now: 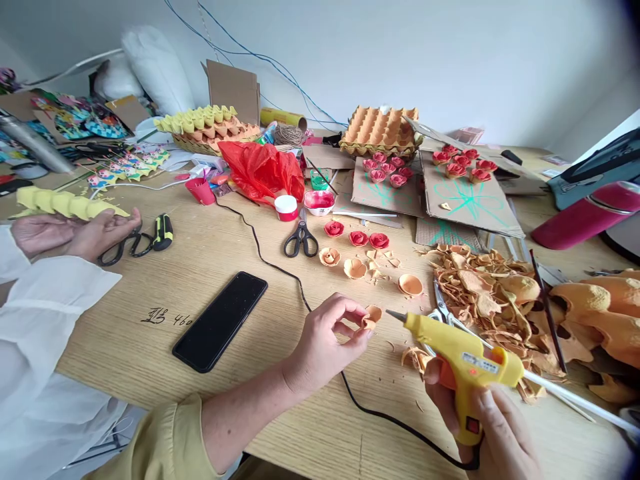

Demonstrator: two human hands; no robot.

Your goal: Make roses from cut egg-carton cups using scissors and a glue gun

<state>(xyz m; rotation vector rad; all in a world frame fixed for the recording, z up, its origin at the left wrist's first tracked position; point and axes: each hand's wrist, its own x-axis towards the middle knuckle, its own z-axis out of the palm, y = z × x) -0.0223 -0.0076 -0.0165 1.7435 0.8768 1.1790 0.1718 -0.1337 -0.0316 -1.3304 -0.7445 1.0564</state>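
Observation:
Between the fingertips of my left hand (pixel 327 340) is a small orange egg-carton petal piece (pixel 371 317), pinched and curled. My right hand (pixel 493 420) grips a yellow hot glue gun (pixel 457 353) by its handle, with a white glue stick (pixel 575 397) out of its back. The gun's nozzle points left, close to the petal piece but apart from it. Beyond my hands sit an orange carton cup (pixel 411 285), a cup with petal edges (pixel 355 269), an unpainted flower (pixel 329 257) and three red painted flowers (pixel 358 238).
Carton scraps (pixel 480 293) and scissors (pixel 440 300) lie at right. A phone (pixel 220 321), black scissors (pixel 301 239) and the gun's cord (pixel 300 287) lie on the table. Another person's hands (pixel 95 233) hold a yellow carton strip (pixel 65 202) at left. A red bottle (pixel 587 217) lies tilted at right.

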